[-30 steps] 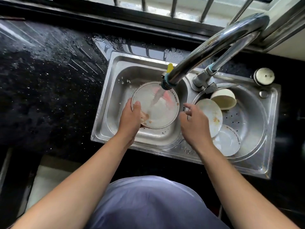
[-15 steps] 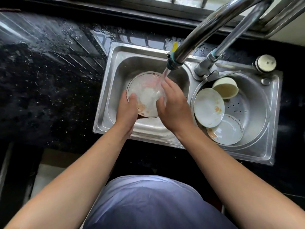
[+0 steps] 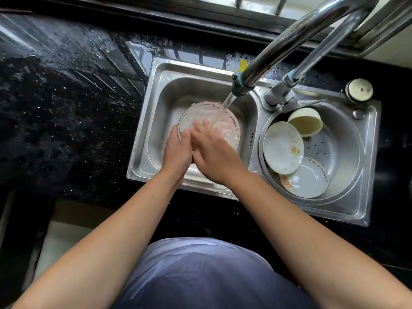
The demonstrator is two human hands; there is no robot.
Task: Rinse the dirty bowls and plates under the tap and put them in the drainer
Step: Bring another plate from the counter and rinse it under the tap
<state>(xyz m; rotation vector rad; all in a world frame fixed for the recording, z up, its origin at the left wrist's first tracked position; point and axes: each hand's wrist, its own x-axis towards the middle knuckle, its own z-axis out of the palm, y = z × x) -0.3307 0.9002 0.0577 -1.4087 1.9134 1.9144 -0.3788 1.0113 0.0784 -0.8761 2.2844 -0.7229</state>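
- Head view: left hand (image 3: 178, 150) grips the near-left rim of the plate (image 3: 230, 126), thumb over the edge and fingers curled underneath.
- Right hand (image 3: 215, 158) lies flat on the plate face with straight fingers, holding nothing; the fingertips are blurred.
- The two hands touch each other at the plate's near edge.
- Plate is tilted over the left basin of the sink (image 3: 156, 121), under the tap (image 3: 278, 47). The water stream (image 3: 229, 100) hits its far rim and the face is wet and foamy.
- Drainer (image 3: 343, 152), a round perforated bowl, sits in the right basin.
- Inside it a cream bowl (image 3: 305, 121) is tipped on its side at the far edge.
- Flowered plate (image 3: 282, 148) leans against the drainer's left wall, touching the bowl.
- Bottom plate (image 3: 310, 181) lies partly under the flowered plate, with an orange smear on its left rim.
- Black counter (image 3: 66, 97) left of the sink is wet with droplets.
- Round cap (image 3: 359, 90) sits at the sink's far right corner.
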